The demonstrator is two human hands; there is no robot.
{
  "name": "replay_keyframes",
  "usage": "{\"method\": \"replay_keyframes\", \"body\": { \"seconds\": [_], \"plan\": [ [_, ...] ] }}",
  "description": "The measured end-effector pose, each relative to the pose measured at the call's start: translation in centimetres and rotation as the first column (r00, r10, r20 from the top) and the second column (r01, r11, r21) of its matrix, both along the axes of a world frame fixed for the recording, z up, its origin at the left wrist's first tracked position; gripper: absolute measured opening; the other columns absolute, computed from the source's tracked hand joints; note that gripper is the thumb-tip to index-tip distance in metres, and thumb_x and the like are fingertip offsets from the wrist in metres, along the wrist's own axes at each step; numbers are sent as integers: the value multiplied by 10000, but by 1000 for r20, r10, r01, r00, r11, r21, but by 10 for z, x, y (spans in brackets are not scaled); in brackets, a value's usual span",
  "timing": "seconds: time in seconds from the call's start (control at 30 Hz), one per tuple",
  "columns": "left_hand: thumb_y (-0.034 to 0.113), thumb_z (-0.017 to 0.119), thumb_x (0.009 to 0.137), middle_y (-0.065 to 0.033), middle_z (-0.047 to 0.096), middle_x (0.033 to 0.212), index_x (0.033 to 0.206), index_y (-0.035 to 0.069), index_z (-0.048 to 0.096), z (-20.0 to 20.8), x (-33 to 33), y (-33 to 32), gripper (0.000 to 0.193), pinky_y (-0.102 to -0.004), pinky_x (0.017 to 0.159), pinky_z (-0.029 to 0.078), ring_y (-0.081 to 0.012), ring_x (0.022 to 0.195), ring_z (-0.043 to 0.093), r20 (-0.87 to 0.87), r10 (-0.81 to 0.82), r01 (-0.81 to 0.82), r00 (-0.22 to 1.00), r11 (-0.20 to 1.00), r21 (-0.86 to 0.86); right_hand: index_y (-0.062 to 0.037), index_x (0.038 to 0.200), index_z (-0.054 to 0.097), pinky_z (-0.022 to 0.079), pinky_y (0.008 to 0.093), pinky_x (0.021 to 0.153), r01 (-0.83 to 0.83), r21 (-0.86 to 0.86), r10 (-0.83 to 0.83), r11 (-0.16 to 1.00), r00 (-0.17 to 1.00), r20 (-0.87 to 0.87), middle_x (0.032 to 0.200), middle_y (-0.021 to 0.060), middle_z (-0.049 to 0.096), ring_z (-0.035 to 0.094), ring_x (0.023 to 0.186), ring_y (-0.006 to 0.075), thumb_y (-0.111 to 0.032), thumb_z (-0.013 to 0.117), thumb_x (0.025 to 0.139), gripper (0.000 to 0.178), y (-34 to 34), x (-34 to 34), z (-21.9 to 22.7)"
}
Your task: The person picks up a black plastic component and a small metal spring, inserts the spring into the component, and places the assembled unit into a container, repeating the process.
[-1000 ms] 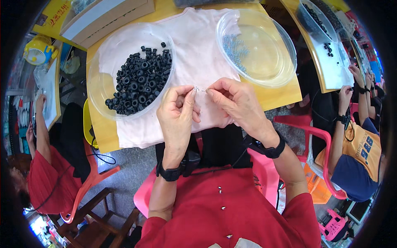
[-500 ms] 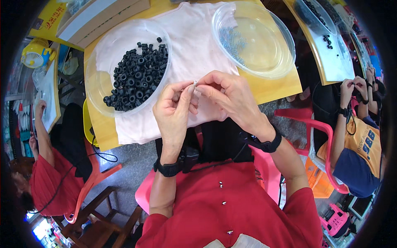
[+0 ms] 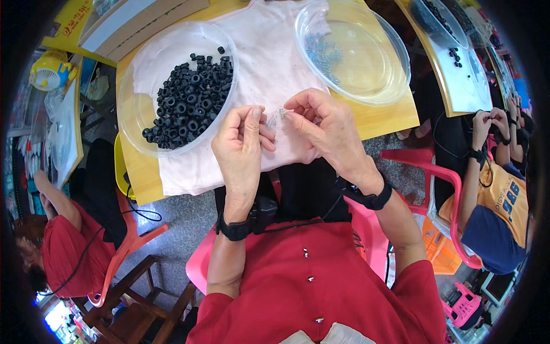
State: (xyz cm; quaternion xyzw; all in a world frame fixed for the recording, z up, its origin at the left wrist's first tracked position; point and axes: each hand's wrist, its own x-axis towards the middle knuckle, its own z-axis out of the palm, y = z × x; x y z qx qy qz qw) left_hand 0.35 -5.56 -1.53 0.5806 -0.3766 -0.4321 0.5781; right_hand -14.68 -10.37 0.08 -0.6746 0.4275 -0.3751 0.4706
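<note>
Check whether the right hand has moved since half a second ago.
Yes: the right hand has shifted slightly right, nearer the clear bowl with the bluish bits.

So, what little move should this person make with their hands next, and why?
Perhaps ease the right hand gently away from the left hand: a small, blurred silvery cluster shows between them, and since I can't tell if it's tangled, going slowly seems safest.
</note>
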Motion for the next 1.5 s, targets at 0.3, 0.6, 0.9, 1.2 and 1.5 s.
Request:
{"method": "replay_keyframes", "body": {
  "seconds": [0.3, 0.6, 0.9, 1.2, 1.5],
  "plan": [
    [23, 535, 926, -79, 587, 943, 1044, -48, 600, 3, 3, 14, 152, -204, 583, 497, -94, 693, 614, 107, -50, 52, 993, 999, -14, 39, 924, 603, 501, 318, 625, -25, -121, 8, 992, 991, -136, 772, 144, 602, 626, 689, 236, -35, 612, 809, 136, 0, -6, 4],
    [-14, 651, 817, -55, 561, 971, 927, -1, 650, 17, -3, 17, 110, -209, 581, 453, -85, 689, 543, 571, -75, 108, 818, 994, -24, 11, 929, 616, 505, 336, 643, -49, -154, 26, 987, 988, -149, 835, 148, 599, 624, 730, 278, -37, 614, 810, 129, 2, -2, 2],
    [-46, 642, 792, -93, 558, 937, 936, 2, 633, 9, 2, 12, 152, -265, 575, 458, -142, 633, 558, 604, -30, 116, 796, 988, -105, -37, 934, 631, 498, 353, 626, -100, -229, 57, 968, 980, -190, 840, 132, 586, 613, 720, 293, -67, 611, 810, 129, 4, -9, 0],
    [-36, 638, 802, -81, 549, 941, 935, -10, 643, 15, 1, 14, 136, -249, 564, 455, -123, 615, 551, 564, -64, 108, 823, 993, -45, -60, 847, 602, 474, 397, 604, -175, -388, 30, 905, 935, -353, 811, 100, 559, 594, 716, 313, -110, 618, 816, 61, 6, 0, -2],
    [-24, 647, 802, -87, 548, 919, 894, -17, 638, 18, 2, 12, 93, -257, 560, 445, -131, 620, 545, 561, -78, 104, 824, 994, -15, -38, 862, 598, 478, 384, 652, -79, -276, 23, 958, 980, -199, 816, 123, 582, 597, 763, 323, -108, 616, 830, 79, 5, -3, -3]
  ]
}}
